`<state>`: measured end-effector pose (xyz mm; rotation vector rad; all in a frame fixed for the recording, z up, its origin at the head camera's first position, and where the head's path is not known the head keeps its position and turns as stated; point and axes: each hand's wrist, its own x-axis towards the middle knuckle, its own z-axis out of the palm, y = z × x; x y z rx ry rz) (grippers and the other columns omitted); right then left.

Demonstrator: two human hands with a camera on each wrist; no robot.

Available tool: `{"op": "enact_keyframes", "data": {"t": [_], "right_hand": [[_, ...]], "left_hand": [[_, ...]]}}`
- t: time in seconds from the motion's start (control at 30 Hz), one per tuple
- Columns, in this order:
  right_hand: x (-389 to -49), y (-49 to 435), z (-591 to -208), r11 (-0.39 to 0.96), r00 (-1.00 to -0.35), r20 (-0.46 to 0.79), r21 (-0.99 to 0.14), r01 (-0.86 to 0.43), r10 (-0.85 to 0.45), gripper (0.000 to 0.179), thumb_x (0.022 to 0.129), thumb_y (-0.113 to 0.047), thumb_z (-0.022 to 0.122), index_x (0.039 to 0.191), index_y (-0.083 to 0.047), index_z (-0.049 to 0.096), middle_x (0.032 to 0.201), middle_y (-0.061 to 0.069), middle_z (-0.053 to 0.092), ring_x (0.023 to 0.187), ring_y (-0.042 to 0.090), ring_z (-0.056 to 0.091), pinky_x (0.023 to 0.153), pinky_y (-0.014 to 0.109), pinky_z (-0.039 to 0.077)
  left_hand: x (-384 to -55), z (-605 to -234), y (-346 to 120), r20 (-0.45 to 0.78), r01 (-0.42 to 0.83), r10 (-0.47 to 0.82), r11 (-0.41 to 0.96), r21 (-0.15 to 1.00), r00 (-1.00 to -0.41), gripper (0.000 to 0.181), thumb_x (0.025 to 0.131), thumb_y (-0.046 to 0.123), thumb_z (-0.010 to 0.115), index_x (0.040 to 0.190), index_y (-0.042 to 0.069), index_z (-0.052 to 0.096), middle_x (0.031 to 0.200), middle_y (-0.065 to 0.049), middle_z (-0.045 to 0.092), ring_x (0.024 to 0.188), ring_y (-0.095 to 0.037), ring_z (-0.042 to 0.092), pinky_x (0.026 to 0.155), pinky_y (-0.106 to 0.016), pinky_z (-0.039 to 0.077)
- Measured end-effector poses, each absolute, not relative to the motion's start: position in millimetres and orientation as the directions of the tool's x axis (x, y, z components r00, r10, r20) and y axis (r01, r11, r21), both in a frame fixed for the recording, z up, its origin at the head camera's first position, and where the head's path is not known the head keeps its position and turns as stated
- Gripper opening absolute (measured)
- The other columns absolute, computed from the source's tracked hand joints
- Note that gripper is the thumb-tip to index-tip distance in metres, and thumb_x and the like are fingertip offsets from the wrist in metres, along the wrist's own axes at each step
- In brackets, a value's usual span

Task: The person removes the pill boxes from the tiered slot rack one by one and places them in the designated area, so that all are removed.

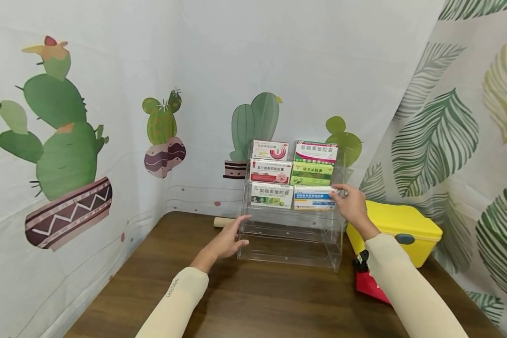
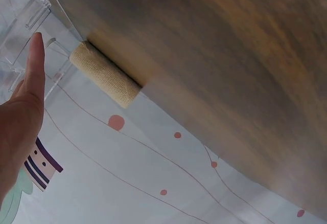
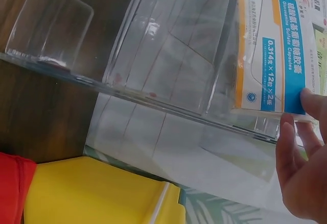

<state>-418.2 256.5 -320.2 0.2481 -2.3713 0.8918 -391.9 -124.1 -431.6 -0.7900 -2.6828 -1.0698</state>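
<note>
A clear tiered acrylic rack (image 1: 287, 259) stands on the table with medicine boxes in its upper tiers. My right hand (image 1: 352, 209) pinches the right edge of a blue-and-white medicine box (image 1: 314, 197), which sits in the third tier. In the right wrist view, the thumb lies on the front of that box (image 3: 271, 55) and the fingers are at its side edge. Left of it sits a white-and-green box (image 1: 271, 195). My left hand (image 1: 226, 239) is at the rack's left side with its fingers extended; whether it touches the rack I cannot tell.
Above are a red-and-white box (image 1: 270, 172), a green box (image 1: 311, 174), a white box with pink rings (image 1: 271, 150) and a pink-and-green box (image 1: 316, 152). A yellow case (image 1: 399, 230) and a red item (image 1: 369, 286) stand right; a tan roll (image 2: 104, 74) lies behind my left hand.
</note>
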Motion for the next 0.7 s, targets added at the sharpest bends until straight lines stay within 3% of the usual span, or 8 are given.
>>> {"op": "enact_keyframes", "data": {"t": [0.1,0.3,0.57,0.7], "right_hand": [[-419.6,257.3,-319.0,0.752,-0.798,0.602,-0.539,-0.379,0.029,0.030,0.096,-0.019,0.068,0.123,-0.004,0.069,0.104,0.023,0.070,0.058,0.020,0.059,0.045,0.031,0.042],[-419.8,256.9,-315.0,0.741,-0.791,0.612,-0.544,-0.394,0.028,0.031,0.096,-0.019,0.068,0.122,-0.003,0.069,0.102,0.023,0.070,0.065,0.025,0.060,0.047,0.031,0.042],[-418.0,256.6,-311.1,0.743,-0.772,0.634,-0.531,-0.408,0.029,0.028,0.096,-0.017,0.067,0.121,-0.004,0.070,0.119,0.022,0.065,0.078,0.031,0.065,0.051,0.032,0.045],[-418.4,256.6,-310.4,0.744,-0.765,0.643,-0.527,-0.411,0.033,0.029,0.096,-0.017,0.068,0.122,-0.004,0.070,0.121,0.021,0.064,0.082,0.033,0.066,0.053,0.033,0.046]], "left_hand": [[-392.4,-431.2,-123.2,0.315,0.521,0.420,0.603,0.604,-0.851,0.078,0.094,0.011,0.069,0.156,0.024,0.023,0.157,-0.021,0.028,0.118,-0.041,0.058,0.097,-0.050,0.049],[-393.7,-432.0,-123.5,0.313,0.517,0.416,0.607,0.603,-0.854,0.078,0.094,0.011,0.069,0.155,0.026,0.023,0.157,-0.021,0.029,0.117,-0.041,0.059,0.096,-0.050,0.049],[-394.5,-432.0,-123.5,0.324,0.533,0.427,0.594,0.603,-0.844,0.078,0.094,0.010,0.069,0.155,0.022,0.023,0.156,-0.023,0.029,0.116,-0.041,0.059,0.096,-0.050,0.049],[-394.0,-431.9,-123.7,0.312,0.520,0.422,0.596,0.612,-0.851,0.078,0.094,0.011,0.069,0.155,0.025,0.023,0.156,-0.023,0.029,0.117,-0.041,0.059,0.096,-0.050,0.049]]}}
